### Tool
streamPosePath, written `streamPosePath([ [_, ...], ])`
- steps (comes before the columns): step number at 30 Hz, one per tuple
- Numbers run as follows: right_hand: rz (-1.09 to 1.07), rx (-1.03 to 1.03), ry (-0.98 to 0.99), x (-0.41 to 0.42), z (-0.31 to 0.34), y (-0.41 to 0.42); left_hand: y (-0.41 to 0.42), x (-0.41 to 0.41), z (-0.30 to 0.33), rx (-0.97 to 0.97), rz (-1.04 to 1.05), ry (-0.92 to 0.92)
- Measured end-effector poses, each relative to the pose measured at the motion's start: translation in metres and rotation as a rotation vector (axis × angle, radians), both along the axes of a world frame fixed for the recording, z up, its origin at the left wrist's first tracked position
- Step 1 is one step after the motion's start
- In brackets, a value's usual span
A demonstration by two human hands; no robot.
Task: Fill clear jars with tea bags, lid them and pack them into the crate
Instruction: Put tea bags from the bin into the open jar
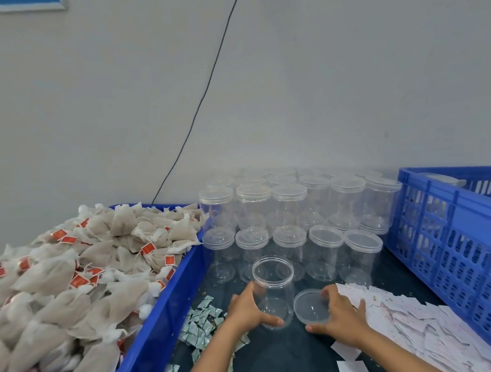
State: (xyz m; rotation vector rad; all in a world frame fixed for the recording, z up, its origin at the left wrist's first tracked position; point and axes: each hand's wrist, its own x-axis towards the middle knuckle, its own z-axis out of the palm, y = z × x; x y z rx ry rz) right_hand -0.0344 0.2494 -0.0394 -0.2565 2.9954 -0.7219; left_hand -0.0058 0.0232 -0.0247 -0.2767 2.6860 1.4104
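Left hand (251, 309) fingers wrap the open jar (274, 290) — right hand (340, 314) fingers pinch its lid (311, 306) alongside.

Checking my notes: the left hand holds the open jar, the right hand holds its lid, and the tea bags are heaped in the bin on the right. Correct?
Not quite. The head view shows the tea bags heaped in the bin on the left; the rest stands.

A single head-worn wide-angle view looks forward and down from close above the dark surface (288, 352), facing the grey wall (318, 84) at 12 o'clock, with forearms entering from 6 o'clock at the near edge.
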Motion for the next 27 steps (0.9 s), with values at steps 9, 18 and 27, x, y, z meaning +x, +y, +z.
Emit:
streamPosePath([
  [9,0.108,-0.070,-0.020,-0.014,0.061,-0.014,-0.008,0.007,0.051,-0.153,0.001,-0.188],
  [18,0.326,-0.443,0.202,0.005,0.149,-0.138,-0.087,0.041,0.150,-0.475,0.096,0.221],
  [27,0.401,-0.676,-0.186,0.022,0.150,-0.258,-0.210,0.046,0.142,-0.794,0.340,0.402],
])
